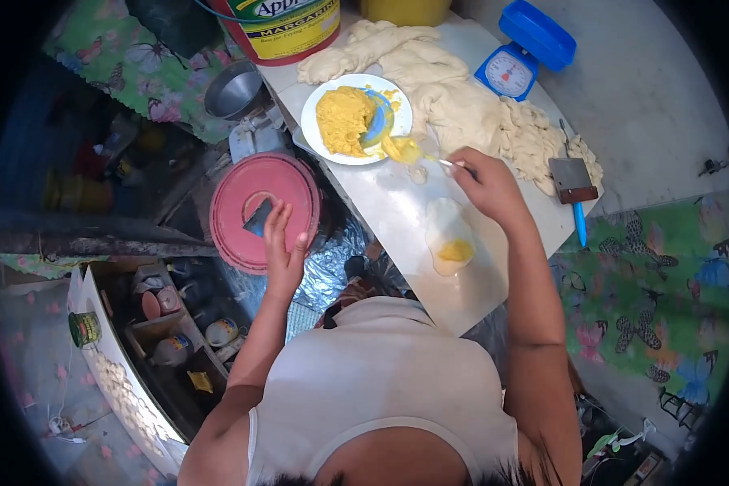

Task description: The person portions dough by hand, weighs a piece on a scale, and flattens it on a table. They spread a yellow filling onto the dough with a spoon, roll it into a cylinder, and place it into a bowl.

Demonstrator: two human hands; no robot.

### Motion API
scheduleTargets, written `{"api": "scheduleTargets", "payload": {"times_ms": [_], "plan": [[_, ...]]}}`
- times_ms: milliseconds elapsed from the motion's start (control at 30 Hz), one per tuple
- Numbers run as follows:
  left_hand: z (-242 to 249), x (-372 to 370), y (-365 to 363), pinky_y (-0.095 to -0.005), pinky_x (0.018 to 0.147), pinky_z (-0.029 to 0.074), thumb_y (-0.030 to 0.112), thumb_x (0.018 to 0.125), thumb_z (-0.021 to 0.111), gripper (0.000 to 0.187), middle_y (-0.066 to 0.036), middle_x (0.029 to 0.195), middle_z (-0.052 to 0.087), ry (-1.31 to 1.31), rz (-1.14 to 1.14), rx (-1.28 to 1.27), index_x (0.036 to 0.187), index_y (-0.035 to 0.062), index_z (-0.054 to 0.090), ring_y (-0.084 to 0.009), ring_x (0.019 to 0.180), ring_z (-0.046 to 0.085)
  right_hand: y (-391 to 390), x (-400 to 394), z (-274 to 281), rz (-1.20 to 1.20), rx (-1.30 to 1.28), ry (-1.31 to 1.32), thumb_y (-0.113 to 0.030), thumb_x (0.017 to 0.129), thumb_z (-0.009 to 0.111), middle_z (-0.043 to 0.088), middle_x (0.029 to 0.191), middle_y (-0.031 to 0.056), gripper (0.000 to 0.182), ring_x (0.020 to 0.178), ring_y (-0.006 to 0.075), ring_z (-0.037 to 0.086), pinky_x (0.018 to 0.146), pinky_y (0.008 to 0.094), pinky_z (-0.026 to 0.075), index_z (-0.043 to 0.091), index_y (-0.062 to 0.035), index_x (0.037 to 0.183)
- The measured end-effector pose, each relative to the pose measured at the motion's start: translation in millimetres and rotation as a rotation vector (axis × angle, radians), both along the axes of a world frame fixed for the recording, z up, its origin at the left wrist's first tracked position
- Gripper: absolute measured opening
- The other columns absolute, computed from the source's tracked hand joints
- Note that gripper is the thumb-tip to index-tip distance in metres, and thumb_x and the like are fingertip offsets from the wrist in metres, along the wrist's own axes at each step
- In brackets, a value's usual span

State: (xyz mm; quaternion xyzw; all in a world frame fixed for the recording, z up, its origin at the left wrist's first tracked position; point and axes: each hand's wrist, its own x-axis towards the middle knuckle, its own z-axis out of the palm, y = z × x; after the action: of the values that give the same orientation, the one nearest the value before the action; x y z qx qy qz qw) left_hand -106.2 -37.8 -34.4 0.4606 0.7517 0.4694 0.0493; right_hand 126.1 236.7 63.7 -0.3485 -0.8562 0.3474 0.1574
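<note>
My right hand [488,188] grips the handle of a spoon [434,159] whose bowl is loaded with yellow paste. The spoon is just off the rim of a white plate [312,121], which bears a mound of yellow filling [342,120] and a blue plastic piece [378,117] smeared with it. Below my right hand, a flattened oval of dough [443,217] lies on the table, with a dab of yellow filling [456,250] at its near end. My left hand [280,253] is open, fingers extended, over the round pink lid [233,219] left of the table.
A large mass of dough [454,97] spreads along the back of the table [381,194]. A blue scale [506,73], a margarine bucket [287,36] and a blue-handled scraper [573,178] stand or lie around it. A metal bowl [233,89] is at the left.
</note>
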Motion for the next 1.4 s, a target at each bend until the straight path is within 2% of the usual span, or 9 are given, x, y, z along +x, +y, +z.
{"api": "scheduleTargets", "payload": {"times_ms": [100, 233, 300, 467, 700, 1000, 1100, 1167, 1400], "plan": [[1.4, 1.6, -3.1, -0.0434, 0.111, 0.027, 0.019, 0.092, 0.058, 0.049, -0.019, 0.143, 0.040, 0.004, -0.001, -0.005, 0.137, 0.0025, 0.047, -0.0340, 0.133, 0.037, -15.7, 63.2, -2.8, 0.033, -0.018, 0.107, -0.013, 0.087, 0.062, 0.065, 0.084, 0.0114, 0.014, 0.072, 0.0294, 0.061, 0.066, 0.0358, 0.048, 0.065, -0.0046, 0.098], [1.1, 9.3, -8.2, -0.0432, 0.111, 0.027, 0.019, 0.092, 0.058, 0.048, -0.019, 0.142, 0.040, -0.013, -0.002, -0.031, 0.136, 0.0023, 0.047, -0.0339, 0.133, 0.038, -39.4, 124.7, -25.7, 0.083, 0.247, -0.013, -0.006, 0.080, 0.066, 0.061, 0.081, 0.0067, 0.013, 0.078, 0.0263, 0.060, 0.069, 0.0359, 0.045, 0.065, -0.0068, 0.092], [4.3, 16.1, -6.0, -0.0434, 0.111, 0.027, 0.019, 0.092, 0.059, 0.048, -0.019, 0.142, 0.041, -0.021, -0.019, -0.050, 0.136, 0.0022, 0.047, -0.0342, 0.133, 0.038, -51.5, 138.6, -33.3, 0.045, 0.391, -0.142, -0.004, 0.077, 0.066, 0.060, 0.079, 0.0052, 0.013, 0.080, 0.0253, 0.059, 0.070, 0.0359, 0.043, 0.065, -0.0080, 0.090], [6.5, 26.8, 3.6, -0.0439, 0.111, 0.028, 0.022, 0.092, 0.059, 0.049, -0.020, 0.142, 0.041, 0.003, -0.067, -0.054, 0.136, 0.0022, 0.048, -0.0353, 0.133, 0.038, -70.0, 142.8, -41.1, -0.049, 0.563, 0.015, 0.000, 0.073, 0.065, 0.058, 0.078, 0.0036, 0.018, 0.079, 0.0242, 0.058, 0.068, 0.0371, 0.040, 0.065, -0.0095, 0.088], [11.7, 30.7, 1.3, -0.0437, 0.110, 0.028, 0.023, 0.093, 0.059, 0.049, -0.020, 0.142, 0.041, 0.028, -0.067, -0.037, 0.136, 0.0022, 0.047, -0.0352, 0.133, 0.039, -64.2, 141.1, -40.6, -0.101, 0.572, 0.004, -0.001, 0.074, 0.065, 0.059, 0.078, 0.0054, 0.017, 0.077, 0.0256, 0.058, 0.068, 0.0382, 0.040, 0.064, -0.0089, 0.089], [3.2, 28.0, -22.8, -0.0430, 0.110, 0.029, 0.024, 0.093, 0.059, 0.049, -0.020, 0.141, 0.042, 0.025, -0.011, -0.062, 0.136, 0.0016, 0.047, -0.0346, 0.132, 0.040, -64.9, 147.9, -52.4, -0.189, 0.292, 0.097, -0.011, 0.084, 0.063, 0.060, 0.079, 0.0092, 0.005, 0.075, 0.0294, 0.058, 0.069, 0.0380, 0.040, 0.062, -0.0067, 0.087], [3.5, 23.6, -18.8, -0.0428, 0.110, 0.030, 0.023, 0.093, 0.059, 0.049, -0.020, 0.140, 0.043, 0.028, -0.003, -0.051, 0.136, 0.0017, 0.048, -0.0347, 0.131, 0.041, -59.4, 151.9, -53.7, -0.164, 0.385, -0.056, -0.013, 0.086, 0.062, 0.060, 0.080, 0.0099, 0.007, 0.074, 0.0287, 0.058, 0.071, 0.0382, 0.042, 0.062, -0.0061, 0.088], [1.9, 23.8, -22.4, -0.0426, 0.109, 0.030, 0.023, 0.093, 0.059, 0.049, -0.020, 0.140, 0.044, 0.022, 0.001, -0.055, 0.136, 0.0018, 0.048, -0.0348, 0.131, 0.041, -61.9, 152.1, -54.3, -0.261, 0.209, 0.072, -0.014, 0.087, 0.061, 0.061, 0.082, 0.0100, 0.008, 0.074, 0.0282, 0.058, 0.072, 0.0380, 0.042, 0.062, -0.0061, 0.088], [1.4, 19.4, -14.6, -0.0427, 0.109, 0.030, 0.021, 0.092, 0.060, 0.049, -0.020, 0.139, 0.045, -0.015, -0.020, -0.046, 0.135, 0.0020, 0.048, -0.0351, 0.130, 0.042, -56.5, 133.0, -51.5, -0.255, 0.315, 0.012, -0.013, 0.087, 0.060, 0.063, 0.084, 0.0110, 0.009, 0.072, 0.0294, 0.059, 0.068, 0.0382, 0.044, 0.062, -0.0050, 0.089]]}}
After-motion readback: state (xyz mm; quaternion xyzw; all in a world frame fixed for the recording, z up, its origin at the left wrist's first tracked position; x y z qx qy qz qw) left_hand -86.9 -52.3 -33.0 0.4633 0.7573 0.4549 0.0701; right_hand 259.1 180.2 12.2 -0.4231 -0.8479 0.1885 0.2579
